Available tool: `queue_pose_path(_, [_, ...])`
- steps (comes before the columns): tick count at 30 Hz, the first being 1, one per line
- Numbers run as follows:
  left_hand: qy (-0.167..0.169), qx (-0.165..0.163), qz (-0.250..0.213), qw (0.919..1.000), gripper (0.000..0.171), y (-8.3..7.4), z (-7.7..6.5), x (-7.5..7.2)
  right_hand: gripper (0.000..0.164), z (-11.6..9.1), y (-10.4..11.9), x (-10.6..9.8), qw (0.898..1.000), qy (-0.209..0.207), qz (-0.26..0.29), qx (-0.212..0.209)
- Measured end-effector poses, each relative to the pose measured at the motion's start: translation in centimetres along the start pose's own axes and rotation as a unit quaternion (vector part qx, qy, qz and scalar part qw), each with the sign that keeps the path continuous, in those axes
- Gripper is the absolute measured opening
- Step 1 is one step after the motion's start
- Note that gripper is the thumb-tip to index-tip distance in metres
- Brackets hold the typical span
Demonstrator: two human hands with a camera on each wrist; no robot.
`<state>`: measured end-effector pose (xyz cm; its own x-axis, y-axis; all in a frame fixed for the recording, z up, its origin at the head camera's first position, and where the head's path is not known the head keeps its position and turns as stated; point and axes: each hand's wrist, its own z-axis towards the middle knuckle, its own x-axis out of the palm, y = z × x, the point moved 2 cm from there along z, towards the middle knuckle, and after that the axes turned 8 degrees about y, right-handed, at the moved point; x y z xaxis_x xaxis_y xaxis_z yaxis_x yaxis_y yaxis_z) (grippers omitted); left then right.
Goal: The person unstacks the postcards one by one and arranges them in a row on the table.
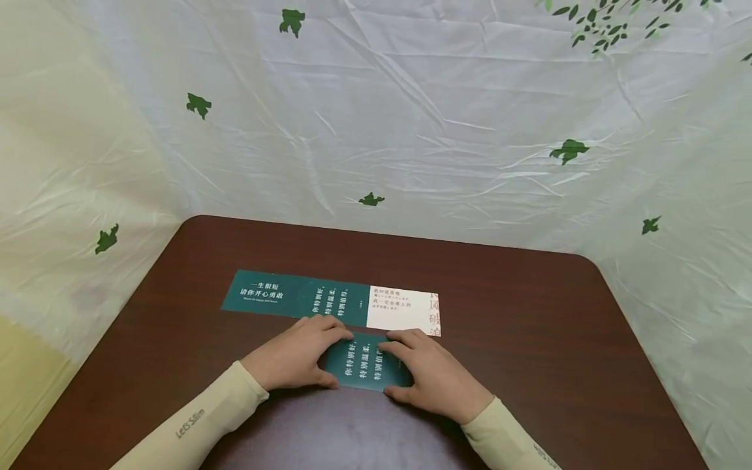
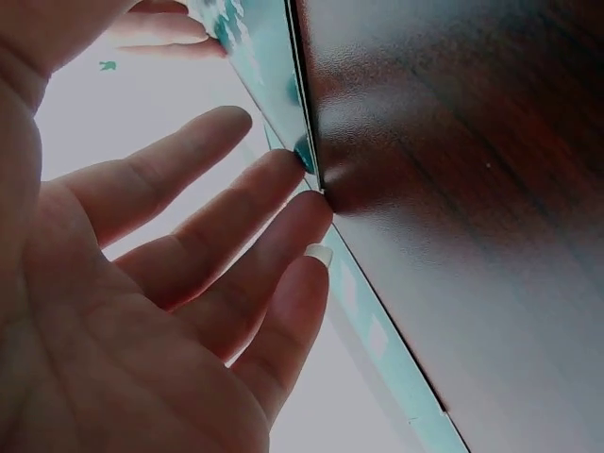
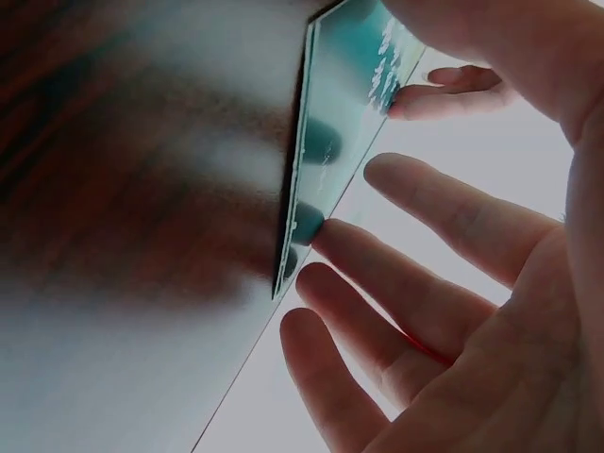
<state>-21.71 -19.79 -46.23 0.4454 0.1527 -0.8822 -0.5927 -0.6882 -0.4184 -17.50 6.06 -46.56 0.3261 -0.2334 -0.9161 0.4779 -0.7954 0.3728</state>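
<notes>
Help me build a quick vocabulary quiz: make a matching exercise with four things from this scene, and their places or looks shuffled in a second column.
1. near green card
2. white card
3. table
4. pale sheeting

A. dark brown
B. printed with green leaves
C. between left hand and right hand
D. right end of the back row

Pairs: 1-C; 2-D; 3-A; 4-B
</notes>
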Motion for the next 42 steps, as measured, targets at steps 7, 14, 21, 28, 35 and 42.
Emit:
queue_pose_path(7, [0.002, -0.001, -0.014, 0.9999, 0.075, 0.2, 0.0, 0.4, 0.067, -0.1, 0.0, 0.4, 1.000, -0.007, -0.010, 0.004])
queue_pose_path(14, [-0.005, 0.001, -0.031, 0.9995, 0.075, 0.4, -0.1, 0.5, 0.066, -0.2, 0.1, 0.6, 1.000, -0.019, -0.012, -0.001])
queue_pose_path(21, [-0.009, 0.002, -0.033, 0.9994, 0.074, 0.5, -0.2, 0.7, 0.067, -0.1, 0.1, 1.0, 1.000, -0.020, -0.013, 0.002])
queue_pose_path(28, [-0.012, 0.006, -0.037, 0.9992, 0.076, 0.5, -0.3, 0.6, 0.068, -0.1, 0.2, 1.1, 1.000, -0.023, -0.019, 0.002])
queue_pose_path(35, [-0.008, 0.016, -0.022, 0.9996, 0.079, 0.6, -0.3, 0.7, 0.070, -0.1, 0.3, 1.3, 0.999, -0.036, -0.028, -0.005])
queue_pose_path(42, [-0.018, 0.032, -0.009, 0.9993, 0.077, 0.7, -0.3, 0.8, 0.074, -0.1, 0.3, 1.6, 0.998, -0.053, -0.034, -0.007])
